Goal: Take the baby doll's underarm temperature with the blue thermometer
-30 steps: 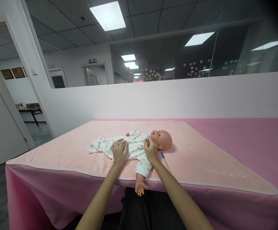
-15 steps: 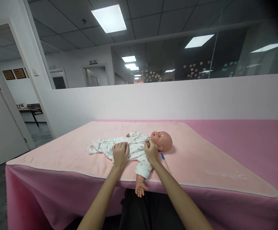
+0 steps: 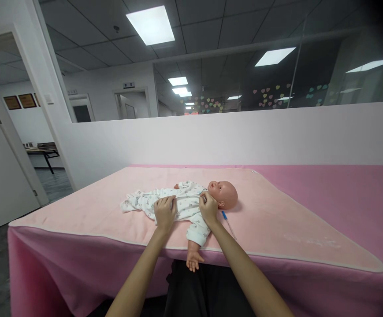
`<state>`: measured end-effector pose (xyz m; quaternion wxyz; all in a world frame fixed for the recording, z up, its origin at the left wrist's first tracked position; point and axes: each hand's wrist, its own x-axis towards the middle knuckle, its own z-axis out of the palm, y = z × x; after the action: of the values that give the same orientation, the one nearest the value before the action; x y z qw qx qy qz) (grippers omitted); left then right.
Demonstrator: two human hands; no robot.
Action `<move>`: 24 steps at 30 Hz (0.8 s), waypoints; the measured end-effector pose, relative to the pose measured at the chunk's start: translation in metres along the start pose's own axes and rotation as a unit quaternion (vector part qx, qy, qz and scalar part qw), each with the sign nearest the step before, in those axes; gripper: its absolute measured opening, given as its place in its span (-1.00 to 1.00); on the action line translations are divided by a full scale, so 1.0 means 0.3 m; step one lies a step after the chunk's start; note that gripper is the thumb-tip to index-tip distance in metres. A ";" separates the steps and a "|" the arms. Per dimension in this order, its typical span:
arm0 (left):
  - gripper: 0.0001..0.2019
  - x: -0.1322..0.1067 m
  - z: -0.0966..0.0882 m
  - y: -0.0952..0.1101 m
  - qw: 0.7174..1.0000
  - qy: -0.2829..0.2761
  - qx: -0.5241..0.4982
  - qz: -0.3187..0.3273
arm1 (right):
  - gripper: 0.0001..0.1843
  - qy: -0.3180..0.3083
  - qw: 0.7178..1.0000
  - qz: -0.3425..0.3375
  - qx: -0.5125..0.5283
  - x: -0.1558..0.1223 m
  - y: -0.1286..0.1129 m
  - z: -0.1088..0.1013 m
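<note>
Baby doll (image 3: pixel 211 193): lies on its back across the middle of the bench (image 3: pixel 326 268), bare head toward the right, dressed in a white printed romper (image 3: pixel 178 203) whose legs trail off flat to the left; one doll arm (image 3: pixel 196 246) sticks out toward the person and hangs over the near edge. Left hand (image 3: pixel 165 213): palm down on the romper at the doll's belly, fingers together and curled a little into the cloth, apparently pressing the garment flat so it does not shift. Right hand (image 3: pixel 208 208): at the doll's neck, just below the chin, fingers bunched at the collar; it seems to pinch the neckline, as one would at a fastening, though whether cloth is actually gripped cannot be told at this size. Pale pink blanket (image 3: pixel 277 220): spread under the doll as a soft lying surface, white-edged, set at an angle over the darker pink bench cover (image 3: pixel 359 193). Blue pen-like stick (image 3: pixel 227 223): lies on the blanket just beside the right wrist, near the doll's head, untouched. White partition wall (image 3: pixel 244 136): directly behind the bench.
</note>
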<state>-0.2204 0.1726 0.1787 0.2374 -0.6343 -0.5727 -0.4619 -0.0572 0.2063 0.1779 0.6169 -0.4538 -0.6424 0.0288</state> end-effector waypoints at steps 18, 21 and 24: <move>-0.77 0.008 -0.023 0.011 0.998 -0.005 -0.059 -0.028 | -0.83 -0.008 1.000 0.004 -0.001 0.001 -0.011 -0.007; -0.77 0.007 -0.028 0.014 0.998 0.019 -0.054 -0.035 | -0.84 -0.012 1.000 0.005 -0.004 0.000 -0.011 -0.008; -0.78 0.005 -0.028 0.014 0.997 0.036 -0.058 -0.038 | -0.85 -0.014 1.000 0.002 -0.008 0.000 -0.010 -0.007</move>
<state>-0.2193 0.1654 0.1850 0.2030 -0.6075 -0.5602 -0.5253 -0.0572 0.2035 0.1801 0.6043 -0.4594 -0.6502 0.0317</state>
